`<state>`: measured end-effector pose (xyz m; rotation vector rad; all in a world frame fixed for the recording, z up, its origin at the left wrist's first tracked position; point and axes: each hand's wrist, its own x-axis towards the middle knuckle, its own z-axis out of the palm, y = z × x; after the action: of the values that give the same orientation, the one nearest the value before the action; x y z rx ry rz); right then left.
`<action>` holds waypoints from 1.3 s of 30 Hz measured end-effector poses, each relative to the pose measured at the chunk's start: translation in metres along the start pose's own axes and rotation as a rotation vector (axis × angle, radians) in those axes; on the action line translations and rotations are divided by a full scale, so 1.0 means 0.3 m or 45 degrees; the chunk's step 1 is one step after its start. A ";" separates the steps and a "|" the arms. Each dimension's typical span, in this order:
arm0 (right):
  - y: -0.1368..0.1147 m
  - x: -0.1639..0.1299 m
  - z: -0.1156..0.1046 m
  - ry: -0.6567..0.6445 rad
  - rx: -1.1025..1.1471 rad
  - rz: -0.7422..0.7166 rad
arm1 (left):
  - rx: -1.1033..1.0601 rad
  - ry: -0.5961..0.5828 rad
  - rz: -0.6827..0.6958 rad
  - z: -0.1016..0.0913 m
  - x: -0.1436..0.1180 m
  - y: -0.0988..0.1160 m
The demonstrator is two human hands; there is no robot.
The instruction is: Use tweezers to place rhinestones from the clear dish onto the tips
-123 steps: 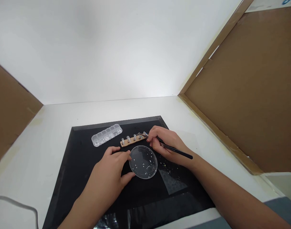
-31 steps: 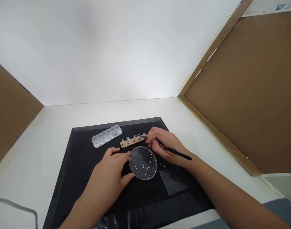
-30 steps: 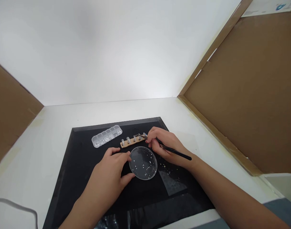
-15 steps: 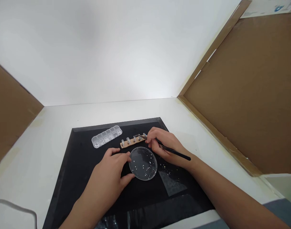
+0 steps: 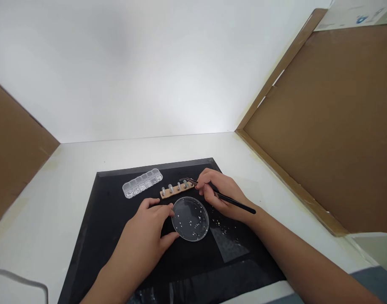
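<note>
My right hand (image 5: 220, 192) pinches black tweezers (image 5: 234, 202) like a pen. Their tips are over the far edge of a tan strip (image 5: 173, 192) bearing several small, silvery upright pieces that look like false nail tips (image 5: 170, 188). Whether the tips hold anything is too small to tell. My left hand (image 5: 151, 226) has its thumb and fingers on the left rim of a clear round dish (image 5: 187, 230), just in front of the strip. Tiny pale and shiny bits, apparently rhinestones, are scattered in the dish.
A clear compartment box (image 5: 143, 183) with shiny bits in some cells lies behind my left hand. Loose bits (image 5: 223, 228) and a transparent sheet (image 5: 230, 245) lie right of the dish on the black mat (image 5: 95, 236). Cardboard panels (image 5: 333, 122) flank the white table.
The tweezer tips have lifted slightly away from the nail tips, and my right hand has shifted a little to the right. My left hand stays at the dish.
</note>
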<state>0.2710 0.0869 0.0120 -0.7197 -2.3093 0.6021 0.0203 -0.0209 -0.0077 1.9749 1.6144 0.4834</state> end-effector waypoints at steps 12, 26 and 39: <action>-0.047 -0.023 -0.068 -0.176 0.739 0.337 | 0.052 -0.017 0.137 -0.023 0.007 0.004; -0.040 -0.015 -0.014 -0.359 0.648 0.228 | 0.108 0.013 0.266 -0.025 0.014 -0.004; -0.045 -0.021 0.010 -0.274 0.317 0.235 | 0.124 0.165 0.268 0.003 0.019 0.011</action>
<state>0.2683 0.0722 0.0149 -0.7839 -2.3171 1.0772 0.0247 -0.0159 -0.0069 2.2410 1.5388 0.6364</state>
